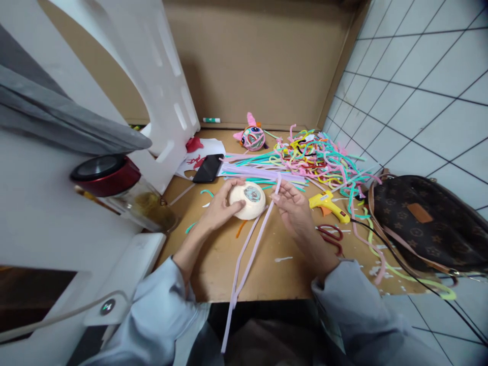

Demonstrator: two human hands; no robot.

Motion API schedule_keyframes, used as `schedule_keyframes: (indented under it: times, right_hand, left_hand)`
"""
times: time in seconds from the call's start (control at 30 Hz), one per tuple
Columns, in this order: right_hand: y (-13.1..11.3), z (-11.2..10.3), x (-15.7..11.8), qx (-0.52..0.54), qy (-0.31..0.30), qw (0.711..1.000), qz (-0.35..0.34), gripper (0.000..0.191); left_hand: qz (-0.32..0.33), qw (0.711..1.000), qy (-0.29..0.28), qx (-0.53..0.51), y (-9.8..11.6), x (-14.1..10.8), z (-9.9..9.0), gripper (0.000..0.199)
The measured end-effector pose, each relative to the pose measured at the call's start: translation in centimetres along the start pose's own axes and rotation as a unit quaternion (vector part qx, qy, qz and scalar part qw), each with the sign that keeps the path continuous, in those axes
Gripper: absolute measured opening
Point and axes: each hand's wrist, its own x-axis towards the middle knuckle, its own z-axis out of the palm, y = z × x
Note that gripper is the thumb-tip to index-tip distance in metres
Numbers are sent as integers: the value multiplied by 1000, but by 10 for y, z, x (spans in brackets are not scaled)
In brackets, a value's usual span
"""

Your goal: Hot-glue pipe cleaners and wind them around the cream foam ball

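My left hand [223,206] is wrapped round the left side of a round cream-coloured piece [249,209], its thumb on top. A grey-blue patch shows on that piece. Between the thumb and fingers of my right hand [292,203] is the upper end of a pale lilac pipe cleaner [256,244]. A second lilac strand runs beside it, and both hang down past the table's front edge. Behind my hands lies a row of lilac pipe cleaners [259,173]. A pink wrapped ball figure [252,137] with ears stands further back.
Tangled coloured pipe cleaners [316,157] fill the back right. A yellow glue gun [330,206], red-handled scissors [331,236] and a brown bag [430,221] are at the right. A black phone [208,168] and a glass bottle [143,203] are at the left.
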Motion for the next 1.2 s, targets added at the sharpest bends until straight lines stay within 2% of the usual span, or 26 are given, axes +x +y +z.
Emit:
schedule_keyframes:
  times: [0.13, 0.27, 0.33, 0.43, 0.53, 0.63, 0.83, 0.93, 1.0, 1.07, 1.2]
  right_hand:
    - [-8, 2, 0, -30, -3, 999, 17, 30]
    - [-17, 3, -2, -115, 9, 992, -58, 24]
    - [-19, 4, -5, -189, 16, 976, -110, 19]
    - [-19, 7, -11, -296, 34, 937, -183, 13]
    - [-15, 11, -18, -349, 53, 908, -226, 10]
    - [-14, 13, -21, -306, 40, 927, -212, 7]
    - [-26, 4, -8, -92, -44, 991, -90, 14]
    - [-29, -2, 1, -4, -42, 996, -77, 32]
    - [-27, -5, 4, -6, -13, 996, -87, 37]
    - [-24, -6, 6, -37, 21, 994, -103, 33]
    - [-17, -6, 3, -158, 57, 970, -173, 27]
  left_hand:
    - [-3, 1000, -2, 0, 0, 0, 0, 51]
    - [-8, 1000, -1, 7, 0, 0, 0, 52]
    - [-7, 1000, 1, 12, 0, -1, 0, 52]
    - [-6, 1000, 4, 20, -1, -1, 2, 51]
    - [-6, 999, 12, 29, -2, -2, 3, 51]
    - [-4, 999, 18, 30, -2, -1, 3, 51]
    - [-1, 1000, 13, 17, -3, 0, 2, 52]
    - [1, 1000, 10, 17, -6, 0, 2, 52]
    - [3, 1000, 10, 19, -7, 0, 1, 51]
    - [2, 1000, 9, 21, -7, 0, 1, 51]
    - [-3, 999, 10, 31, -3, 0, 2, 51]
